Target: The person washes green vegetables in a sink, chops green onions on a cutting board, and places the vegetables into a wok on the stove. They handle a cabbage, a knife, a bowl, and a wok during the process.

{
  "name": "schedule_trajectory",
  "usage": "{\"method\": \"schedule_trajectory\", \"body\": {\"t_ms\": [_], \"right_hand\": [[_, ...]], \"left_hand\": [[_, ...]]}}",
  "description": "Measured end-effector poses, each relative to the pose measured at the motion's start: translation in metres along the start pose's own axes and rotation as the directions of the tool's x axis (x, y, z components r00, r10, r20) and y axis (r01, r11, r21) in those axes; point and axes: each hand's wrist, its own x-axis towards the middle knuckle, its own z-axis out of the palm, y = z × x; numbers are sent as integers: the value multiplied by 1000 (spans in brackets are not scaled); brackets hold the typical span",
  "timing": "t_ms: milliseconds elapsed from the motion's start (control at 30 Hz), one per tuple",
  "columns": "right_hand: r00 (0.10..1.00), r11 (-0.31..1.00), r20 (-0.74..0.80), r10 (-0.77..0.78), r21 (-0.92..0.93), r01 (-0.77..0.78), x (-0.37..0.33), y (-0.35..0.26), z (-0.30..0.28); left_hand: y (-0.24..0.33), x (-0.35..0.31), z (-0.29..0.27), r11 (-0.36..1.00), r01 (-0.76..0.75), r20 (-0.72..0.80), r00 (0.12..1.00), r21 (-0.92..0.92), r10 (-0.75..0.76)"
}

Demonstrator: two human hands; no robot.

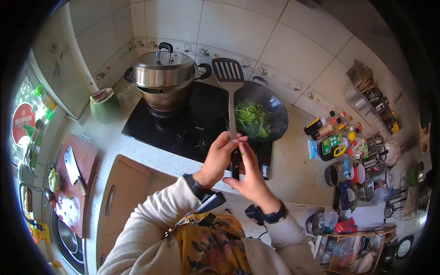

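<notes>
A slotted spatula (232,103) stands with its dark slotted head up and its black handle down. My left hand (214,159) is closed around its shaft, just above the handle. My right hand (252,175) is beside the handle, with its thumb and fingers spread on either side of it. Its fingertips come close to those of my left hand; whether they touch the shaft I cannot tell. Behind the spatula, a dark wok (277,117) on the right side of the black cooktop (192,123) holds chopped leafy greens (251,118).
A lidded steel pot (164,73) stands on the cooktop's left. A cut green gourd (104,109) sits left of it. A cleaver (71,164) lies on a wooden cutting board (87,153) by the sink. Sauce bottles (321,123) and bowls crowd the right counter.
</notes>
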Motion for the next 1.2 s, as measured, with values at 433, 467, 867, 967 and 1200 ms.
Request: {"method": "schedule_trajectory", "body": {"t_ms": [433,467,867,967,1200], "right_hand": [[945,832,202,257,-543,-110,8,102,-226],[942,817,192,276,-563,-125,15,117,-212],[973,844,138,185,-529,-85,90,162,-205],[935,805,245,254,-589,-64,77,145,-213],[884,784,375,279,-621,15,51,93,-275]], "left_hand": [[-107,-27,2,859,354,-240,930,370,-280],[-114,-32,8,835,431,-256,898,341,-359],[-108,-29,31,882,368,-366,896,295,-252],[-112,-28,24,874,338,-367,907,348,-205],[-108,-19,-2,838,346,-330,920,422,-214]]}}
